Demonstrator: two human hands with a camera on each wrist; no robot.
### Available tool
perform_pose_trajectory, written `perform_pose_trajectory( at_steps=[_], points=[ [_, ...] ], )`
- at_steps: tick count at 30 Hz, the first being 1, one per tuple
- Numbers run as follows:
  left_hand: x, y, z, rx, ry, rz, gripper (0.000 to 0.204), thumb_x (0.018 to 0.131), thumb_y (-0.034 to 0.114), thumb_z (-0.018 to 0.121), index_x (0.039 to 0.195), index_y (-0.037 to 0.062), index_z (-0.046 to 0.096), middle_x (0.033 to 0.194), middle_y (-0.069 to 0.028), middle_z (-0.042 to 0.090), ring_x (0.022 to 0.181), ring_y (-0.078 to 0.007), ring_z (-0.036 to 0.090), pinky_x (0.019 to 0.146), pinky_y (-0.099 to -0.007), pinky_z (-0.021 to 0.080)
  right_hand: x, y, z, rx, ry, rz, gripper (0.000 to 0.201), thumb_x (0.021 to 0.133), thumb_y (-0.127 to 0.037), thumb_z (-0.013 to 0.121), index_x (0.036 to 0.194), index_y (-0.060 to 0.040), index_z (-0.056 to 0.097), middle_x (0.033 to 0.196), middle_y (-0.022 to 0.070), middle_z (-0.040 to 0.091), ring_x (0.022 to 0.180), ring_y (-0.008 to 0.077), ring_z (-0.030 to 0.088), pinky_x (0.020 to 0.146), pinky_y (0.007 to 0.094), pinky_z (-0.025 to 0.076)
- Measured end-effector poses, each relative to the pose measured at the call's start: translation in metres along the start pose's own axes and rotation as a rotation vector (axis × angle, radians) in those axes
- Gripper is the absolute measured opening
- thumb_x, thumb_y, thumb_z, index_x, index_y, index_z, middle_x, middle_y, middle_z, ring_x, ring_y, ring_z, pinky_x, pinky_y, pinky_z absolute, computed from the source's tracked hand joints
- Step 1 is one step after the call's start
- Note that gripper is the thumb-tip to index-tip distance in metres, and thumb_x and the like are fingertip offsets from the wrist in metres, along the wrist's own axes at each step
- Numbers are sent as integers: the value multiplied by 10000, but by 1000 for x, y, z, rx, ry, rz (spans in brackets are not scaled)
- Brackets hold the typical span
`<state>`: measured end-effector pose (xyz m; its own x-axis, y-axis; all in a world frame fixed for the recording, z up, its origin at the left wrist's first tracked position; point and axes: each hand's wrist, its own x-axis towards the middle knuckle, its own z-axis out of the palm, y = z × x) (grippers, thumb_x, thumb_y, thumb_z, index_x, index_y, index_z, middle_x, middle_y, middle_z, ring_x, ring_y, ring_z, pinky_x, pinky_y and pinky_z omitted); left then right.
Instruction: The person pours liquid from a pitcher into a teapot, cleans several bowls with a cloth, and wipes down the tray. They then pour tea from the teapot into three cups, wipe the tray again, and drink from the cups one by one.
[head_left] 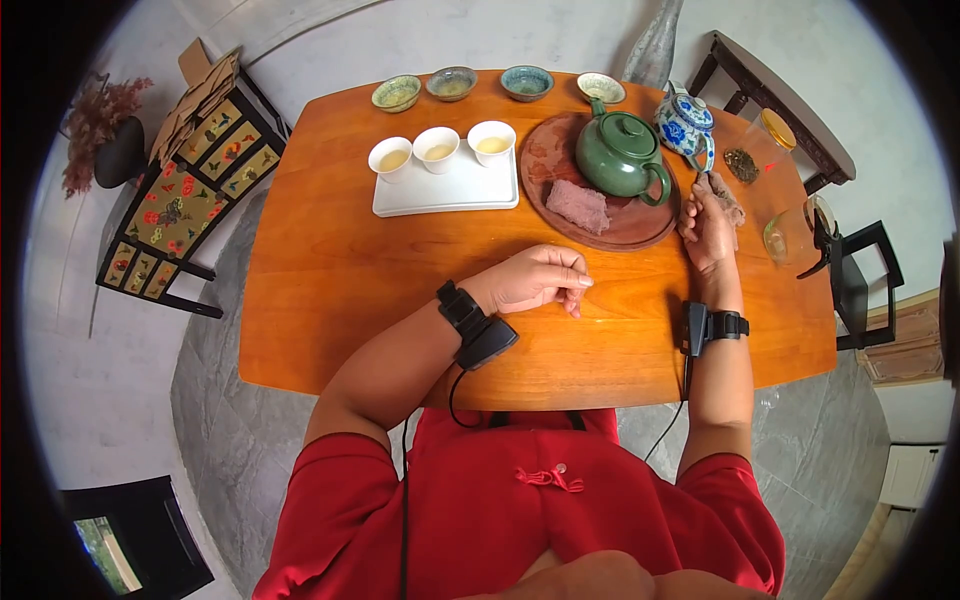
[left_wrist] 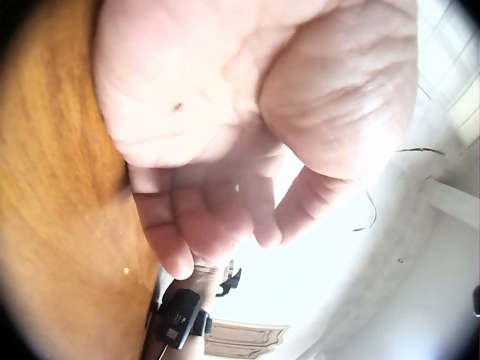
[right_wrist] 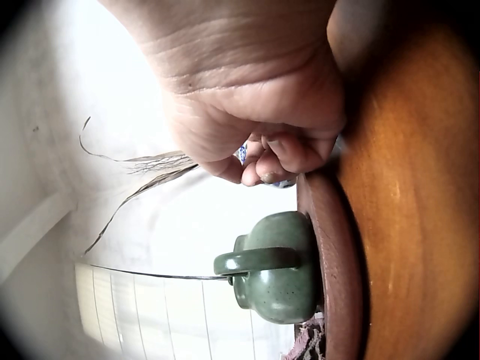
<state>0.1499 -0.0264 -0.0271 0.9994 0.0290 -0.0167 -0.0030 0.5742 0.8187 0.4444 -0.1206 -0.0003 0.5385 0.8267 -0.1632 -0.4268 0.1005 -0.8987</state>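
My left hand (head_left: 535, 280) hovers over the near middle of the wooden table, fingers loosely bent and the palm bare in the left wrist view. On the right, my right hand (head_left: 707, 225) has its fingers curled in beside a crumpled brown cloth (head_left: 728, 198); I cannot tell whether they grip it. Just beyond that hand stands a blue-and-white teapot (head_left: 686, 125), its handle towards me. A green teapot (head_left: 622, 155) sits on a round brown tray (head_left: 545, 150), along with a folded pinkish cloth (head_left: 578, 207). In the right wrist view, the green teapot (right_wrist: 281, 274) appears below my curled fingers (right_wrist: 289, 154).
Three white cups of pale tea (head_left: 437, 150) stand on a white rectangular tray (head_left: 445, 197). Several small bowls (head_left: 452, 84) line the far edge. To the right are a jar of tea leaves (head_left: 742, 165) and a clear glass vessel (head_left: 790, 235). Cables trail from both wrist cameras.
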Motion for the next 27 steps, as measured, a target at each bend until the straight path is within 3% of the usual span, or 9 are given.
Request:
perform_pose_trajectory(
  at_steps=[3,9,17,27],
  points=[
    [0,0,0,-13,-5,20,135,928,127,553,833,32,564,766,-24,545,721,-133,571,751,-339,506,-1,1,2,1,-11,-29,116,915,-193,540,888,-81,553,661,-40,459,540,63,412,438,188,279],
    [-1,4,5,-5,46,-3,121,919,101,553,935,0,617,803,-45,585,730,-135,578,747,-329,503,-2,-1,3,-24,-8,-31,156,909,-157,536,1006,-41,573,673,-41,457,544,57,410,438,185,279],
    [-1,3,9,135,29,34,161,928,91,572,1019,-27,633,848,-46,606,755,-117,576,732,-276,486,0,-1,0,10,-19,17,192,915,-245,578,793,-121,497,642,-37,450,532,61,396,431,190,256],
    [1,2,4,-24,1,0,133,959,114,517,951,-1,582,803,-38,564,733,-125,563,762,-332,501,-2,0,3,6,-7,-22,145,908,-218,579,831,-112,515,650,-36,454,535,62,403,436,189,259]
  ],
)
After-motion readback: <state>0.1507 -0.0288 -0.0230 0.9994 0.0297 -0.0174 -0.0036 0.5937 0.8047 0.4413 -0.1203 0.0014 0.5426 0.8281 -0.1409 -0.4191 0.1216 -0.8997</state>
